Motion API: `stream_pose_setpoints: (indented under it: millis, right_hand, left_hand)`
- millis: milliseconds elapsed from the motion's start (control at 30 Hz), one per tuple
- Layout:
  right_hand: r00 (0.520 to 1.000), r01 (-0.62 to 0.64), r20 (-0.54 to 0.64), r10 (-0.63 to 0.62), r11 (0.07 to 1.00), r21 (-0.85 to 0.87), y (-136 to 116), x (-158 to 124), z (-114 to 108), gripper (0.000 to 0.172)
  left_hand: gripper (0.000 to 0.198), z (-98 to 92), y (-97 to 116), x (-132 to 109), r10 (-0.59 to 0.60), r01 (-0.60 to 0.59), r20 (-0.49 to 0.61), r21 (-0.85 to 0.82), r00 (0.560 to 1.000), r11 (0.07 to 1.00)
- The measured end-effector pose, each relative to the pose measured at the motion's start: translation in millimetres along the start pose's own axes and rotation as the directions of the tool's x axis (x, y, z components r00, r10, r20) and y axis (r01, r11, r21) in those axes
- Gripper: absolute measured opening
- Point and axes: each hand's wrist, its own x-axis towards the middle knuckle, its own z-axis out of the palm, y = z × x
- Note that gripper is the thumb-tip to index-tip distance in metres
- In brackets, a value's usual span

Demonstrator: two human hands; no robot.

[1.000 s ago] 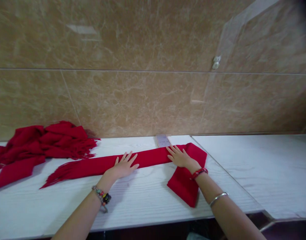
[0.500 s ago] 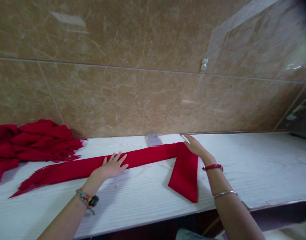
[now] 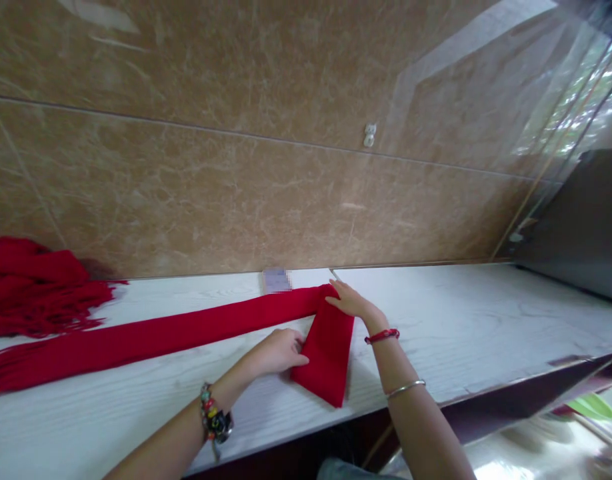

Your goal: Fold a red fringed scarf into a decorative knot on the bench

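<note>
Scarf (image 3: 186, 330) fold lies under right hand's (image 3: 350, 304) flat fingers; left hand's (image 3: 279, 351) fingers seemingly pinch its edge.

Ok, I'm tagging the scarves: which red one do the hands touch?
The long scarf stretched flat along the table: the left hand and right hand touch its folded right end. The red heap at far left lies bunched, untouched.

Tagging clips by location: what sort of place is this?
Likely an indoor work counter: a white wood-grain table against a glossy brown tiled wall, one red scarf laid out, a scarf pile at left.
</note>
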Motion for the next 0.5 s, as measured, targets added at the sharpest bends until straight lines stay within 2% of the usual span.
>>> stream_pose_setpoints:
  millis: [33,100,200,233,267,367,433,500]
  right_hand:
    - [0.999,0.032,0.033,-0.032,0.999,0.005,-7,-6,-6,0.057]
    - [0.975,0.146,0.163,-0.149,0.989,0.028,-28,-26,-16,0.063]
    - [0.888,0.271,0.367,-0.279,0.96,0.075,-67,-65,-17,0.081]
    - [0.878,0.293,0.377,-0.295,0.954,0.066,-79,-77,-14,0.084]
    - [0.897,0.289,0.343,-0.28,0.957,0.024,-89,-88,-11,0.08]
    - [0.938,0.251,0.261,-0.228,0.966,-0.06,-102,-105,-2,0.055]
    - [0.963,0.177,0.218,-0.157,0.981,-0.074,-93,-106,-3,0.045]
    - [0.991,0.071,0.114,-0.068,0.997,-0.015,-72,-101,-12,0.046]
  left_hand:
    - [0.026,-4.4,-2,1,0.015,-0.015,-0.001,0.017,1.0,1.0]
    - [0.029,-17.4,-12,4,0.048,-0.033,-0.117,0.124,0.992,0.992]
    - [0.036,-33.0,-41,5,0.105,0.052,-0.398,0.364,0.911,0.93]
    - [0.041,-34.7,-53,5,0.119,0.095,-0.445,0.429,0.888,0.898]
    - [0.048,-34.9,-64,3,0.118,0.131,-0.449,0.484,0.886,0.865]
    - [0.057,-32.1,-94,-9,0.038,0.171,-0.334,0.572,0.942,0.803]
    - [0.057,-33.4,-108,-22,-0.011,0.178,-0.276,0.588,0.961,0.789]
    - [0.055,-39.2,-119,-38,-0.029,0.18,-0.253,0.596,0.967,0.782]
